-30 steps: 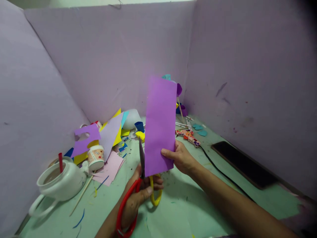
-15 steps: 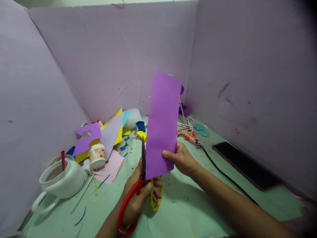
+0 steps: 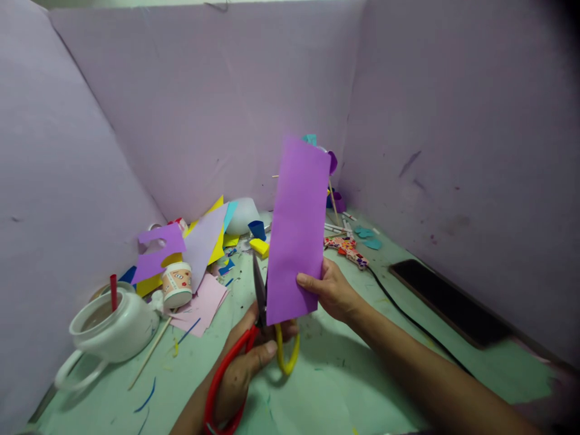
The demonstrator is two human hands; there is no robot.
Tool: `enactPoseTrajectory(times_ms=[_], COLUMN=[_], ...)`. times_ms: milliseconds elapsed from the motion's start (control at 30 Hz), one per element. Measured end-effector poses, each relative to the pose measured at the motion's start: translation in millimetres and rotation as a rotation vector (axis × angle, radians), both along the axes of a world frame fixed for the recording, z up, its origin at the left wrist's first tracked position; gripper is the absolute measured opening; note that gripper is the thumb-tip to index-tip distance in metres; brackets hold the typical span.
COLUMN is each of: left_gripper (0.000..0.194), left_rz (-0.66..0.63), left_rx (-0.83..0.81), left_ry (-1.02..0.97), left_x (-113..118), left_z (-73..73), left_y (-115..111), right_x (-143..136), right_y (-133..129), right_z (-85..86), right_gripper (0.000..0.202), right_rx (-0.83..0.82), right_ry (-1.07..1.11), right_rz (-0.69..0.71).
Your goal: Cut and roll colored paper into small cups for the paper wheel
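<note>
A long purple sheet of paper (image 3: pixel 296 235) stands nearly upright in front of me. My right hand (image 3: pixel 333 290) pinches its lower right edge, thumb on the near face. My left hand (image 3: pixel 247 362) is closed around the scissors (image 3: pixel 259 284), which have one red and one yellow handle. One dark blade points up along the sheet's lower left edge; the other blade is hidden behind the paper. The handles are spread apart. Some fingers of my left hand are hidden behind the yellow handle and the sheet.
A white teapot (image 3: pixel 115 332) with a red stick stands at left, by a paper cup (image 3: pixel 177 285), pink paper (image 3: pixel 206 302) and coloured scraps. At right lie a phone (image 3: pixel 448 302), a black cable (image 3: pixel 408 320) and a patterned glue gun (image 3: pixel 347 249). Pale walls enclose the table.
The scissors' handles have spread wider, and the visible blade has tilted left, away from the paper's edge. The purple sheet has shifted very slightly in my right hand.
</note>
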State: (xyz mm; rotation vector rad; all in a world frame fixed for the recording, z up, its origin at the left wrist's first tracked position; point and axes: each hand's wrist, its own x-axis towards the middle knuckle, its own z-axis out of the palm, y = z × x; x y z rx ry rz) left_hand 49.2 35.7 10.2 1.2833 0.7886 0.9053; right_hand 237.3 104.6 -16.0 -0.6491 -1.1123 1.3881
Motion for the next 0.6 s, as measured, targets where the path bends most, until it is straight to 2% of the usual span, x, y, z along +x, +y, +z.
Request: enactPoseTrajectory(times_ms=[133, 300, 400, 500, 600], left_gripper=[0.059, 0.047, 0.046, 0.055, 0.067], left_rz=[-0.054, -0.035, 0.014, 0.034, 0.023], left_rx=[-0.059, -0.026, -0.004, 0.011, -0.004], left_ry=[-0.053, -0.028, 0.001, 0.011, 0.01], left_x=[-3, 1, 3, 4, 3], left_z=[0.6, 14.5, 17.5, 15.4, 13.3], left_y=[1, 1, 1, 2, 1], right_x=[2, 2, 2, 2, 2], right_y=[2, 1, 0, 0, 0], right_z=[-0.5, -0.5, -0.7, -0.7, -0.2], right_gripper=[0.044, 0.042, 0.044, 0.045, 0.044], right_rx=[-0.013, -0.008, 0.003, 0.018, 0.028], right_ry=[0.003, 0.018, -0.004, -0.042, -0.04], right_rz=[-0.005, 0.018, -0.042, -0.101, -0.052])
